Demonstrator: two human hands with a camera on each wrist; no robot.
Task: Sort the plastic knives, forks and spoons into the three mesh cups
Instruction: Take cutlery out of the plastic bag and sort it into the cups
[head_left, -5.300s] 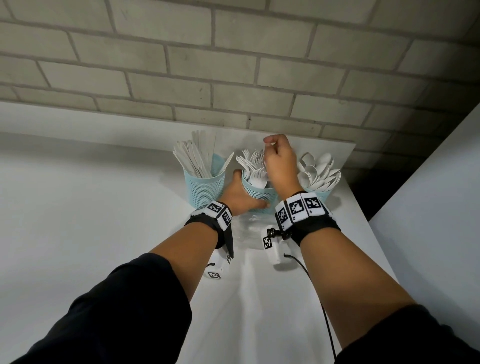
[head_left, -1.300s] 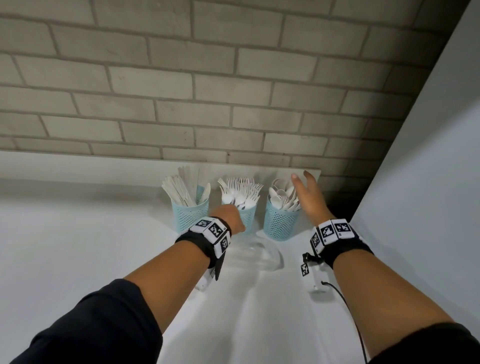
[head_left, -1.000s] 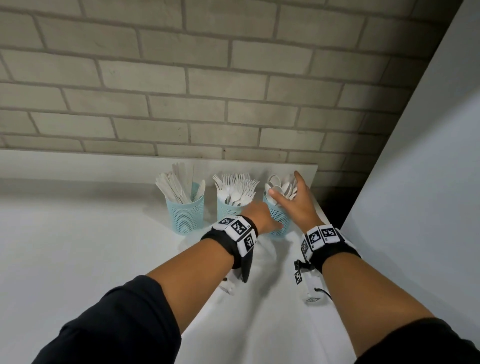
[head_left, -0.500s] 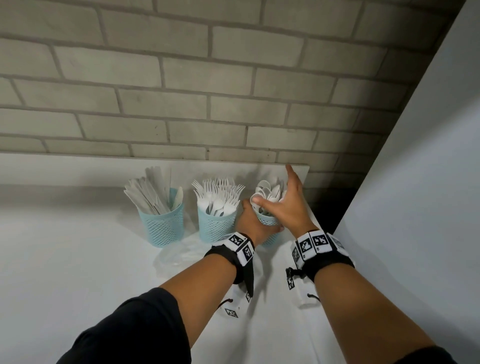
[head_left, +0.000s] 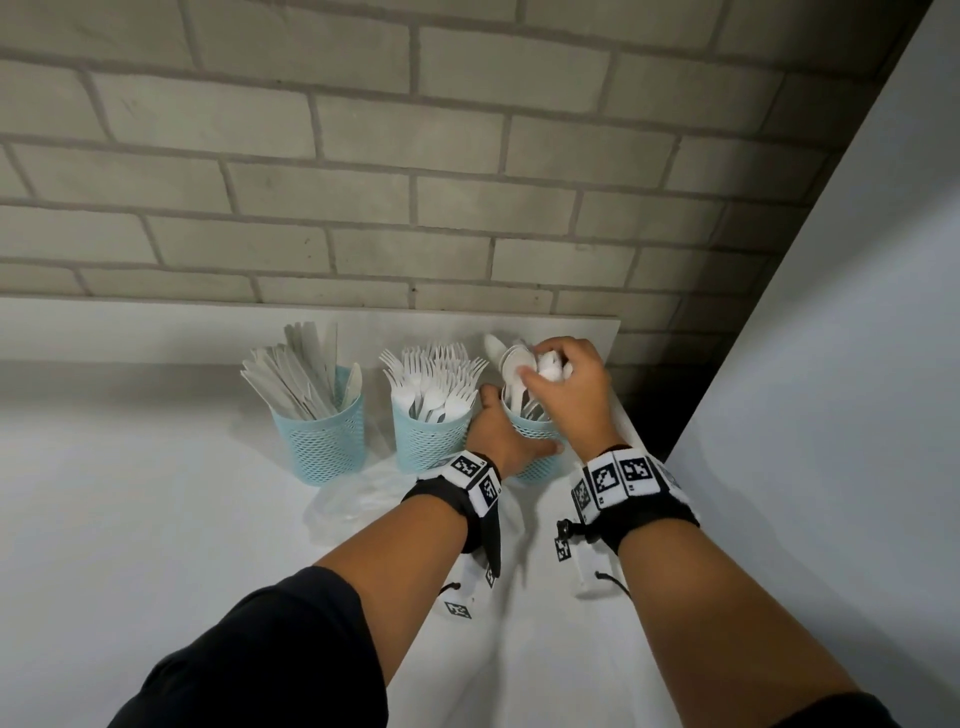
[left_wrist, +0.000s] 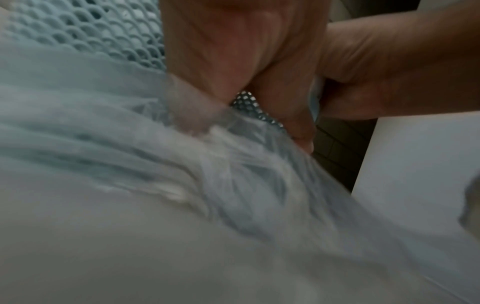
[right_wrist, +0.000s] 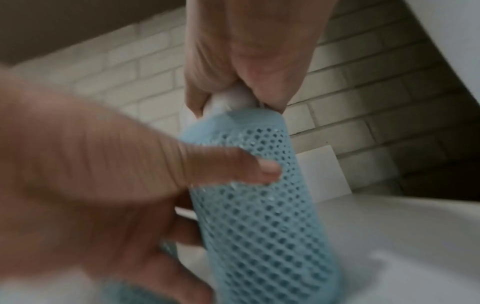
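At the right cup (head_left: 535, 457), gripped by left hand (head_left: 498, 436), right hand (head_left: 566, 395) clasps upright spoons (head_left: 514, 364), bowls up.

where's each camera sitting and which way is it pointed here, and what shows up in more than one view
Head: worn on the head, facing forward and down at the white table and brick wall; both forearms, the left hand and the right hand show.
Left wrist: low by the table, looking along the left hand at a clear plastic bag; the palm shows, blurred.
Right wrist: looking along the right hand, which grips spoons at the top of the spoon cup; the left hand shows too.
Shared: head and right wrist views both show the spoon cup held by both hands.
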